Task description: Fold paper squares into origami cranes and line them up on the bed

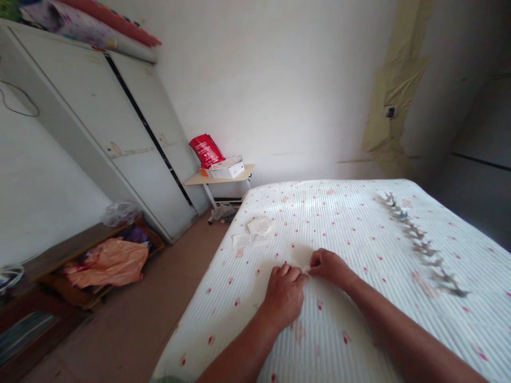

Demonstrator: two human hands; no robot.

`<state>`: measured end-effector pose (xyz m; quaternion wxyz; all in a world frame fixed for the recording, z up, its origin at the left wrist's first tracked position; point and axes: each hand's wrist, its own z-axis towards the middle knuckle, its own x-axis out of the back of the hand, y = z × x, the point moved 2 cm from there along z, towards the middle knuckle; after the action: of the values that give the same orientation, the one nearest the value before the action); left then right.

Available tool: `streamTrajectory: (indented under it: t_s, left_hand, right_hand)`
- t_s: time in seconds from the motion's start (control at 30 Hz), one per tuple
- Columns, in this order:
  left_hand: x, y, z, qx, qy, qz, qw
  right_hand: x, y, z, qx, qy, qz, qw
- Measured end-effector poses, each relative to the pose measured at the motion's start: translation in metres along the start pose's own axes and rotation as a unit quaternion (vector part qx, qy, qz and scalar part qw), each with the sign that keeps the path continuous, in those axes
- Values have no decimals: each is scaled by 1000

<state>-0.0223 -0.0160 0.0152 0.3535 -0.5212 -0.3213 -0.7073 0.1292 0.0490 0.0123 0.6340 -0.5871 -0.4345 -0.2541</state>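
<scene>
My left hand (284,293) rests low over the white, red-dotted bedspread (223,330), its fingers curled and closed. My right hand (330,266) is close beside it, thumb and fingers pinched together. Between the fingertips of both hands shows a small white piece of paper (306,269), mostly covered by the fingers. Beyond my left hand lie several printed paper slips (260,227), partly overlapping. On the right of the bed runs a slanting row of several small grey-white shapes (423,246), which look like folded paper; their exact form is blurred.
A small wheeled table (199,180) past the bed's far left corner bears a red bag (206,150) and a white box (229,170). A tall cabinet (99,122) stands left. Orange cloth (109,262) lies on a low wooden cabinet (43,314). Yellowish tape surrounds a wall socket (390,111).
</scene>
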Motion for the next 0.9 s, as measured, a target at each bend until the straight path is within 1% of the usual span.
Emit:
streamTrajectory:
  t_s: [0.13,0.4,0.6,0.67,0.77,0.8,0.83,0.9]
  left_hand:
    - [2,1,0,-3,-5,6,1000]
    - [-1,0,0,3,-2,4,1000]
    - [-1,0,0,6,4,-13,1000]
    - [0,0,0,8,4,-13,1000]
    - [2,1,0,7,6,-11,1000]
    - [3,1,-1,8,8,-10,1000]
    - [3,1,-1,10,12,-9,1000]
    - [4,1,-1,22,23,-7,999]
  right_hand:
    - [-3,-5,-3,-21,32,-31,999]
    - [-1,0,1,-5,-7,-9,1000]
    - [-1,-4,-2,-18,22,-30,999]
    - [0,0,-3,5,12,-1,1000]
    - [3,7,-7,87,24,78,993]
    - [4,9,-9,111,24,90,989]
    - [4,10,-11,129,20,92,987]
    - [4,9,-14,140,14,64,988]
